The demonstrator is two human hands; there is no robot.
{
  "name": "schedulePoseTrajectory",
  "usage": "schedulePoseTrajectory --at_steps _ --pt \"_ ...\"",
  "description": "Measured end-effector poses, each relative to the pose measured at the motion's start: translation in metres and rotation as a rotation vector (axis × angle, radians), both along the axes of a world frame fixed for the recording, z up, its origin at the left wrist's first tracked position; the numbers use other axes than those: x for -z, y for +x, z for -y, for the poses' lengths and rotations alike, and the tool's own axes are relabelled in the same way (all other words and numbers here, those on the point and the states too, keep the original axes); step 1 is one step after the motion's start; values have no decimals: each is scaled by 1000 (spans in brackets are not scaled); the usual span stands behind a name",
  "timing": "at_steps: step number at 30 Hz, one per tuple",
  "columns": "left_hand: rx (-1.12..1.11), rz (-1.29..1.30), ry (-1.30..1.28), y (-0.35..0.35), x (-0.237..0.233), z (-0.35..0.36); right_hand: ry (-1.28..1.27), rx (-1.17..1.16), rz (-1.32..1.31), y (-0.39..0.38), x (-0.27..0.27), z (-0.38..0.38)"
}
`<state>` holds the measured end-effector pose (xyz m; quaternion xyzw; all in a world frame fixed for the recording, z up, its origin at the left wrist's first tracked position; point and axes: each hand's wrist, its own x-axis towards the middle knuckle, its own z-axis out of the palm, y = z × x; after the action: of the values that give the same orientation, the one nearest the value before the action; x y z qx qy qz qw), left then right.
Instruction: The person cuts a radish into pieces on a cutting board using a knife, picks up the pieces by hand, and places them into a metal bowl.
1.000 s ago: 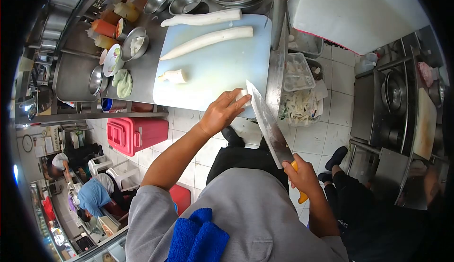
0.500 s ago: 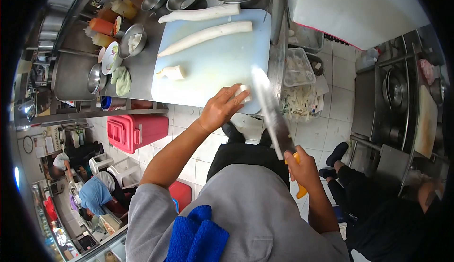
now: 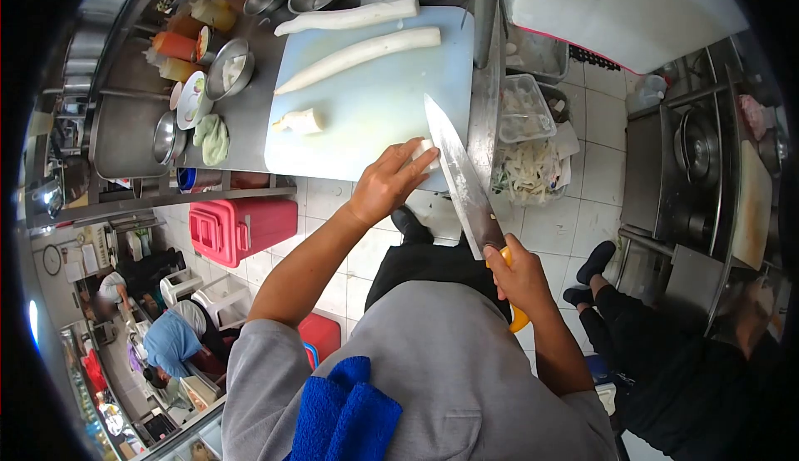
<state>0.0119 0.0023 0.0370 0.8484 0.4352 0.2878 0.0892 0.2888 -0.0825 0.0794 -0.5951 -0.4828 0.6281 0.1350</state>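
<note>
- The right hand (image 3: 520, 274) was clamped around the orange handle of a large knife (image 3: 462, 182). The blade pointed toward 11 o'clock.
- The left hand (image 3: 387, 186) was pressed down, fingers curled, on a small white radish piece (image 3: 424, 151). The two hands were apart, with the blade between them.
- The radish piece sat at the 5 o'clock corner of the cutting board (image 3: 374, 103), near the edge and just beside the blade.
- Judgement: slicing of that piece was the step in hand. Whether the edge had entered the piece could not be told.
- Judgement: a further cut called for the left fingertips tucked back from the blade and the piece held steady, given how near it sat to the board's edge.
- A short radish stub (image 3: 301, 120) lay alone at the board's 8 o'clock.
- Two long peeled radishes (image 3: 358, 52) lay side by side at 12 o'clock, well apart from the hands.
- A clear tub (image 3: 524, 111) stood off the board at 3 o'clock.
</note>
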Motion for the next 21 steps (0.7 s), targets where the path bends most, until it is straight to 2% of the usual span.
schedulePoseTrajectory --at_steps 9,21 --pt "-6 -8 51 3 -2 -2 18 -33 80 1 -7 2" --pt "8 17 53 1 3 -3 12 -63 61 0 -9 -3"
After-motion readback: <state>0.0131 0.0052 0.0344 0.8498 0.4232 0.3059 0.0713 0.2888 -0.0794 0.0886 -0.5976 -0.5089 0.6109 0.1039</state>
